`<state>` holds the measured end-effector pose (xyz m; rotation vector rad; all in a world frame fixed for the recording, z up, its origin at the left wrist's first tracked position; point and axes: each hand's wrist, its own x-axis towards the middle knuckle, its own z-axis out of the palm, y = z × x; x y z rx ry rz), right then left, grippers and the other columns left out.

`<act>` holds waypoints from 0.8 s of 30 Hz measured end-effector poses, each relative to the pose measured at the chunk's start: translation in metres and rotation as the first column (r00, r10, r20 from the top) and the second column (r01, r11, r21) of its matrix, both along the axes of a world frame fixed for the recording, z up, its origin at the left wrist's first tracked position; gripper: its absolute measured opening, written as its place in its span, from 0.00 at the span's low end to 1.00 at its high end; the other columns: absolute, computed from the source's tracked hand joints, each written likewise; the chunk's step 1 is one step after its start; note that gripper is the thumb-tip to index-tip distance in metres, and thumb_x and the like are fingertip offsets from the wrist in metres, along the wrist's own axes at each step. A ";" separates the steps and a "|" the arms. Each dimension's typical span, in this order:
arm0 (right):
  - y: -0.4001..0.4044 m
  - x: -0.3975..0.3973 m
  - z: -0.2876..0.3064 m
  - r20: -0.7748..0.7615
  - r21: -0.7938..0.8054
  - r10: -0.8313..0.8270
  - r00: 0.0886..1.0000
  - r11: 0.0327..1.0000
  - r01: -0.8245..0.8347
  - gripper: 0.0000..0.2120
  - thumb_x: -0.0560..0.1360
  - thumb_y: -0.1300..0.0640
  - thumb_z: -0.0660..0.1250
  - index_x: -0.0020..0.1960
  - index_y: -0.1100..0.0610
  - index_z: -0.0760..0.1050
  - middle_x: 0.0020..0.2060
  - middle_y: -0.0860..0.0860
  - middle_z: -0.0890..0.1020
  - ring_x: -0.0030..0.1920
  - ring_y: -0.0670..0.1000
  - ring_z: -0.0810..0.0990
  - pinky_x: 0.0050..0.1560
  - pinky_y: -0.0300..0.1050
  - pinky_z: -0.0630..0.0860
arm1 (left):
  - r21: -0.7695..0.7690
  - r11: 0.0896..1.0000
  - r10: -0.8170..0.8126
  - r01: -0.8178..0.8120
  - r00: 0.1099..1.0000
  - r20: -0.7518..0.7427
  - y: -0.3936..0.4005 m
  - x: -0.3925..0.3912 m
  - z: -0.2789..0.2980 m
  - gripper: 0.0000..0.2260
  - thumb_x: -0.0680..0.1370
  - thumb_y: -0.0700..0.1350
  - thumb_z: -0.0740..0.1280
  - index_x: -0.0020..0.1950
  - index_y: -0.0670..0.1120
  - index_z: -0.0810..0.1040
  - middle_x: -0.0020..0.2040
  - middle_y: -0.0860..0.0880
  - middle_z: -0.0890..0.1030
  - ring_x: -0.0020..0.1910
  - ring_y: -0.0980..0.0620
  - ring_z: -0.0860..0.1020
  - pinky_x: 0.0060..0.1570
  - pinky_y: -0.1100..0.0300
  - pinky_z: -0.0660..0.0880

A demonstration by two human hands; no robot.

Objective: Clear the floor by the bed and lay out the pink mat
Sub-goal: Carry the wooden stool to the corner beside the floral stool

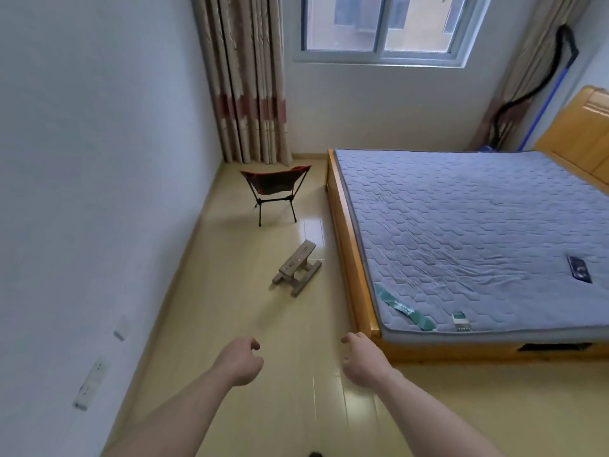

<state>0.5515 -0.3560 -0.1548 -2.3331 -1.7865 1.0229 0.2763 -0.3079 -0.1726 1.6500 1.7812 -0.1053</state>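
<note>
A small wooden stool [298,267] lies tipped over on the pale floor [230,308] beside the bed [356,258]. Farther back, near the curtain, a red folding camp chair [275,189] stands upright. My left hand [242,359] and my right hand [362,359] reach forward over the floor, both with loosely curled fingers and nothing in them. They are well short of the stool. No pink mat is in view.
The bed has a wooden frame and a bare grey-blue mattress [478,232]. A white wall [99,192] with sockets runs along the left. Curtains [244,80] and a window [382,24] are at the back; a blue-handled tool [547,94] leans in the far right corner.
</note>
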 end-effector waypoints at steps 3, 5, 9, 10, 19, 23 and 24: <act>0.067 0.008 0.000 -0.005 -0.002 0.074 0.997 0.997 -0.074 0.26 0.78 0.58 0.68 0.75 0.48 0.70 0.72 0.48 0.72 0.67 0.51 0.76 0.65 0.45 0.78 | 0.006 0.998 0.060 -0.060 0.998 -0.016 0.049 -0.008 0.005 0.21 0.75 0.47 0.63 0.69 0.50 0.75 0.69 0.50 0.76 0.67 0.50 0.75 0.65 0.57 0.72; 0.101 0.013 0.008 -0.008 0.016 0.107 0.994 0.994 -0.107 0.26 0.78 0.58 0.68 0.75 0.49 0.70 0.71 0.49 0.73 0.68 0.51 0.76 0.65 0.46 0.78 | 0.024 0.995 0.098 -0.098 0.995 -0.002 0.072 -0.012 0.011 0.21 0.75 0.47 0.63 0.69 0.50 0.75 0.68 0.50 0.76 0.66 0.50 0.76 0.63 0.58 0.73; 0.181 0.000 0.013 -0.003 -0.009 0.199 0.980 0.980 -0.200 0.26 0.79 0.58 0.69 0.76 0.50 0.69 0.72 0.51 0.72 0.69 0.53 0.75 0.67 0.46 0.77 | 0.000 0.984 0.176 -0.176 0.984 -0.001 0.114 -0.029 0.013 0.21 0.76 0.46 0.63 0.69 0.51 0.75 0.69 0.50 0.75 0.66 0.50 0.75 0.62 0.57 0.74; 0.194 -0.006 0.014 0.000 -0.003 0.220 0.976 0.976 -0.220 0.26 0.79 0.58 0.68 0.76 0.50 0.69 0.73 0.51 0.72 0.70 0.53 0.75 0.68 0.46 0.77 | -0.009 0.981 0.196 -0.196 0.981 0.004 0.121 -0.034 0.011 0.21 0.76 0.46 0.63 0.70 0.51 0.74 0.70 0.50 0.75 0.67 0.50 0.75 0.62 0.57 0.73; 0.366 -0.071 0.008 0.009 0.036 0.331 0.943 0.943 -0.331 0.28 0.80 0.57 0.66 0.79 0.52 0.65 0.75 0.51 0.70 0.72 0.53 0.73 0.71 0.47 0.73 | -0.047 0.957 0.287 -0.287 0.958 -0.011 0.266 -0.090 -0.012 0.21 0.77 0.47 0.61 0.71 0.51 0.72 0.72 0.50 0.73 0.68 0.49 0.73 0.64 0.57 0.73; 0.436 -0.081 0.007 0.020 0.014 0.310 0.951 0.951 -0.310 0.27 0.80 0.56 0.67 0.78 0.51 0.67 0.74 0.50 0.71 0.71 0.53 0.74 0.70 0.46 0.74 | -0.076 0.962 0.265 -0.263 0.964 0.012 0.347 -0.101 -0.020 0.22 0.76 0.47 0.61 0.71 0.51 0.73 0.71 0.50 0.73 0.68 0.50 0.74 0.64 0.56 0.73; 0.447 -0.081 0.010 0.021 0.011 0.308 0.951 0.951 -0.308 0.28 0.80 0.55 0.67 0.78 0.51 0.66 0.74 0.51 0.70 0.72 0.53 0.73 0.71 0.47 0.74 | -0.073 0.965 0.254 -0.253 0.967 0.011 0.362 -0.101 -0.017 0.22 0.76 0.47 0.60 0.71 0.51 0.73 0.71 0.50 0.73 0.68 0.50 0.74 0.64 0.56 0.73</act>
